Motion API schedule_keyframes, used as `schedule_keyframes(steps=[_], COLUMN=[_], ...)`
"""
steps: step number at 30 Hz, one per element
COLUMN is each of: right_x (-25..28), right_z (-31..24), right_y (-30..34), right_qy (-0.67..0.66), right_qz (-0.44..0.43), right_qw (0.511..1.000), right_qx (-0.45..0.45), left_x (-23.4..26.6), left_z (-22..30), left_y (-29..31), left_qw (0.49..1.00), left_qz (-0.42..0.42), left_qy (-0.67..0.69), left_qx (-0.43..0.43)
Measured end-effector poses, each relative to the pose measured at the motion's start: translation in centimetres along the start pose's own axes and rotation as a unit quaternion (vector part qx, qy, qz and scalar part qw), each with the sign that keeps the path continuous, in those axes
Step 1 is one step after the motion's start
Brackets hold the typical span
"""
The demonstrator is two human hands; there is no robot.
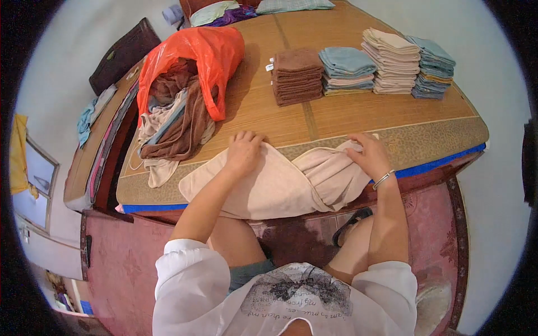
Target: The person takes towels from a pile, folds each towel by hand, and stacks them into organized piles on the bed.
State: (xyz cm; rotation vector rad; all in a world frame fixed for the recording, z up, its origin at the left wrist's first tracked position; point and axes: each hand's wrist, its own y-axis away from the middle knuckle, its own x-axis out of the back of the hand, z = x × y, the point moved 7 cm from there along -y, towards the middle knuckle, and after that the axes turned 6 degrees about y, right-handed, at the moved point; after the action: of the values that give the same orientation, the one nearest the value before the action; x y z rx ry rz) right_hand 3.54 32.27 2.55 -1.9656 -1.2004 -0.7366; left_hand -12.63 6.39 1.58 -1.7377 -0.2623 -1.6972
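Observation:
A cream towel (255,187) lies rumpled across the near edge of the bed, its lower part hanging over the side. At the towel's far left edge, my left hand (245,154) is closed on the cloth with its fingers curled down. My right hand (370,157), with a bracelet at the wrist, pinches the towel's far right corner between thumb and fingers. A fold with a stitched hem runs slantwise between the two hands. Part of the cloth under my left palm is hidden.
A red plastic bag (196,47) spills brown, cream and blue towels (185,126) at the left. Folded stacks stand at the back right: brown (298,78), blue (347,64), cream (392,61) and blue-grey (431,70). The woven mat (263,106) covers the bed.

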Motion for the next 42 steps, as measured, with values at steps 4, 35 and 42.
schedule_keyframes(steps=[4, 35, 42], right_x=[-0.1, 0.9, 0.8], right_z=[1.1, 5.9, 6.5], right_y=[1.0, 3.0, 3.2], right_qy=[0.253, 0.093, 0.062], right_qz=[0.002, -0.055, -0.072], right_qw=[0.967, 0.993, 0.995], right_qx=[0.023, -0.044, -0.031], left_x=[1.4, -2.3, -4.7], left_z=[-1.6, 18.5, 18.5], left_y=[1.0, -5.3, -7.6], left_qw=[1.000, 0.949, 0.955], left_qz=[0.020, 0.063, 0.028], left_qy=[-0.002, 0.276, 0.284], left_qx=[-0.016, -0.141, -0.087])
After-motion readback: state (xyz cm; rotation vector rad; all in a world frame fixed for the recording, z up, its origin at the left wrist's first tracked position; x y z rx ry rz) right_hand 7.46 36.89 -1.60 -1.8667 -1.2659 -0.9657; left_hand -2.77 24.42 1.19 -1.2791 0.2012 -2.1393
